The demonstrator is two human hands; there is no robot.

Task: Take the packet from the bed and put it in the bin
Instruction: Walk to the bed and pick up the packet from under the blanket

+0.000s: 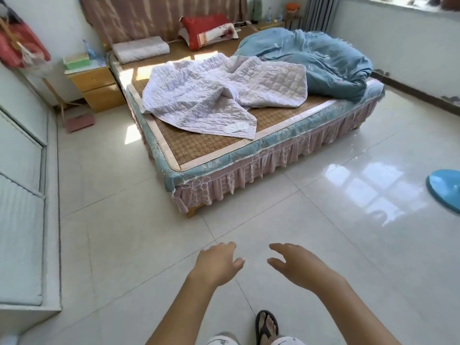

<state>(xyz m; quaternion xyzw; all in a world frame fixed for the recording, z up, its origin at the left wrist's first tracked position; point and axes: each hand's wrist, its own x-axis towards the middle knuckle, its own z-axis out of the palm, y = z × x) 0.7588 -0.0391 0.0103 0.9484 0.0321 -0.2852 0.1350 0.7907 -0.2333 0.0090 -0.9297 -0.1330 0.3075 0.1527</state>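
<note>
A small flat white packet (235,127) lies on the near corner of a crumpled white quilt (211,95) on the bed (224,155). My left hand (219,261) and my right hand (296,265) hover low over the tiled floor, well short of the bed's foot. Both hold nothing and their fingers are apart. I see no bin in this view.
A blue duvet (323,58) is bunched at the bed's far right, with pillows (206,31) at the head. A wooden nightstand (95,88) and a pink dustpan (78,120) stand left of the bed. A low white cabinet (22,207) lines the left wall. A round blue object (445,192) lies at the right edge.
</note>
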